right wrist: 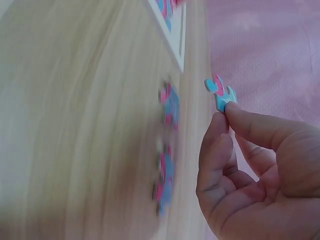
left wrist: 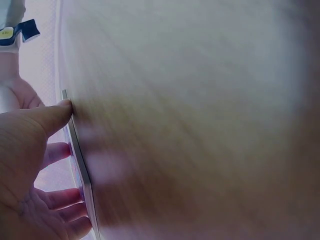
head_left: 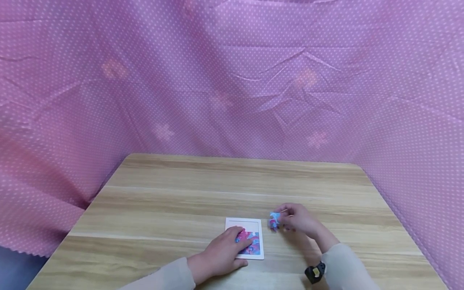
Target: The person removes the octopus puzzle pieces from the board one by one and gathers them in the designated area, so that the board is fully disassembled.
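Note:
A small white-framed jigsaw puzzle (head_left: 262, 237) lies on the table, pink, blue and purple pieces filling its lower part and bare white showing at the top. Across it rests my left hand (head_left: 224, 251), fingers spread over the pieces. In the left wrist view the left thumb (left wrist: 60, 112) touches the edge of the puzzle frame (left wrist: 82, 167). To the right of the frame, my right hand (head_left: 301, 219) pinches a blue and pink puzzle piece (right wrist: 219, 92) between thumb and index finger, raised above the table in the right wrist view.
Several loose puzzle pieces (right wrist: 165, 180) lie on the wooden table (head_left: 163, 209) beneath the right hand, blurred in the right wrist view. A pink dotted curtain (head_left: 232, 100) surrounds the table at the back and sides. The right wrist wears a black band (head_left: 314, 272).

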`<state>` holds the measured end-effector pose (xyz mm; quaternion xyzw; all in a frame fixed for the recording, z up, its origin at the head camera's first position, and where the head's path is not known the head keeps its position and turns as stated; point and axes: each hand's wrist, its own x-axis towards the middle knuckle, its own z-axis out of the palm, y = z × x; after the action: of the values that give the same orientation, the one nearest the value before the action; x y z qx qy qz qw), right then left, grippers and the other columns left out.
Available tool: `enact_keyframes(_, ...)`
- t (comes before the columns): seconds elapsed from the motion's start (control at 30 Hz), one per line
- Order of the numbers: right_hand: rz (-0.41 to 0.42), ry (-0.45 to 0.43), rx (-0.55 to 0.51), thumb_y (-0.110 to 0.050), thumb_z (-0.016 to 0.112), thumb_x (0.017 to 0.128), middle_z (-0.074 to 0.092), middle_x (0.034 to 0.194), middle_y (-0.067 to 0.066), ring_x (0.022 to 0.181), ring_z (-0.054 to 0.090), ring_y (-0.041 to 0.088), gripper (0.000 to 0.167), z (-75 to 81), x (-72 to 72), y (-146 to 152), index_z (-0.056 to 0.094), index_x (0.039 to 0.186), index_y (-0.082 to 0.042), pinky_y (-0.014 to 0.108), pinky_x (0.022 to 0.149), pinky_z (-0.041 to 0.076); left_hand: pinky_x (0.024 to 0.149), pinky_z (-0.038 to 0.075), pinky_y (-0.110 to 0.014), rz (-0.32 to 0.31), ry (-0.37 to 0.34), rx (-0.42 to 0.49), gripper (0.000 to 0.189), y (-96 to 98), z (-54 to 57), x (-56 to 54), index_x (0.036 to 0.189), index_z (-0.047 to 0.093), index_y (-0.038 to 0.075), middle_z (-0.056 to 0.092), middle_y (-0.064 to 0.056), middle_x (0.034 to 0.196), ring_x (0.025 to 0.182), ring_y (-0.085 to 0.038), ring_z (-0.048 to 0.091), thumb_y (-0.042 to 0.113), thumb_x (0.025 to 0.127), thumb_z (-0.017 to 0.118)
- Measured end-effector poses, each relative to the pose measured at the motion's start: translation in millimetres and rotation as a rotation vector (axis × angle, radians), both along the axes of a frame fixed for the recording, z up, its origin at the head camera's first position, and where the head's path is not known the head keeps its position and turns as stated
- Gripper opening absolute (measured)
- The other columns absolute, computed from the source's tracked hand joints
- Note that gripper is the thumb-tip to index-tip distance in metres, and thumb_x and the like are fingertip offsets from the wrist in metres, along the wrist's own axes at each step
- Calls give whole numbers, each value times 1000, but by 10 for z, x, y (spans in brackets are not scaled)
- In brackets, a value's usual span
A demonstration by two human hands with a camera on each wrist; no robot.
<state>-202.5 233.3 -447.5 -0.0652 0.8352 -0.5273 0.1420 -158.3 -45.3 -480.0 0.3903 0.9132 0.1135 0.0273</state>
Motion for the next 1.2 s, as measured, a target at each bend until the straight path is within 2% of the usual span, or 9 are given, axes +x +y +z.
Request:
enact_keyframes(0.23,-28,32,40,-4,64,87,62,88,9,77,58,21,26,-11,58,291,63,112,3,35,65,52,102,38,-38,4,-9,1,59,-6,10,16,139,51,27,43,-15,136,127,-27,40,46,86,66)
enact_keyframes(0.47,-51,-4,56,-2,63,87,61,92,10,82,56,21,30,-17,121,522,60,116,7,36,70,52,103,37,-38,9,-19,-3,59,-5,10,20,140,50,27,43,-15,137,127,-27,40,46,86,66)
enact_keyframes(0.73,-102,-42,80,-3,64,88,62,90,9,78,56,21,31,-62,173,737,61,116,8,30,63,51,103,37,-38,7,-11,-9,59,-2,11,23,140,50,27,43,-15,137,127,-27,40,47,86,66)
enact_keyframes(0.97,-171,-75,150,-3,66,86,62,92,7,81,57,20,31,-64,206,799,63,116,6,32,67,52,102,38,-38,0,12,-4,59,-4,3,18,140,51,27,44,-15,136,126,-27,41,46,86,66)
enact_keyframes(1.2,-189,-60,209,-6,68,86,61,87,5,77,54,20,30,-96,200,818,65,114,3,30,62,50,103,38,-38,0,12,-8,59,-2,13,17,139,51,27,44,-15,136,127,-28,40,47,86,66)
